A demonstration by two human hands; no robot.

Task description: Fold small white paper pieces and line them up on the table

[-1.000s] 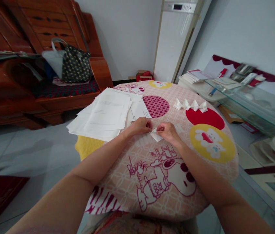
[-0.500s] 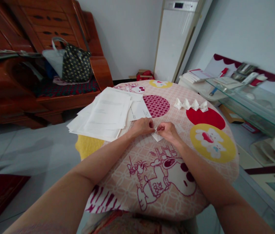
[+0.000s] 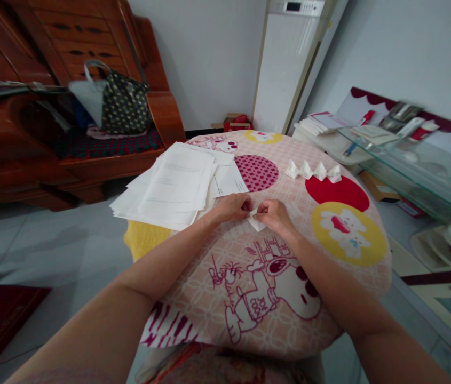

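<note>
A small folded piece of white paper (image 3: 257, 224) lies on the patterned tablecloth (image 3: 217, 256), one pointed corner toward me. My left hand (image 3: 234, 207) pinches its left side with bent fingers. On the opposite side my right hand (image 3: 274, 214) grips its upper right part between thumb and fingers. The fingers cover much of the paper, so its far folds are hidden. Beyond my right hand, several folded white paper pieces (image 3: 313, 170) with pointed tops stand in a row, partly on a red circle of the cloth.
Left of my hands lies a loose stack of white paper sheets (image 3: 177, 181), some printed. A glass shelf (image 3: 417, 165) with dishes and a cup borders the table at right. A wooden sofa (image 3: 165, 112) with a dotted bag (image 3: 125, 104) stands back left.
Both hands remain on the folded paper with only slight finger movement. The row of folded pieces and the stack of sheets stay where they were.
</note>
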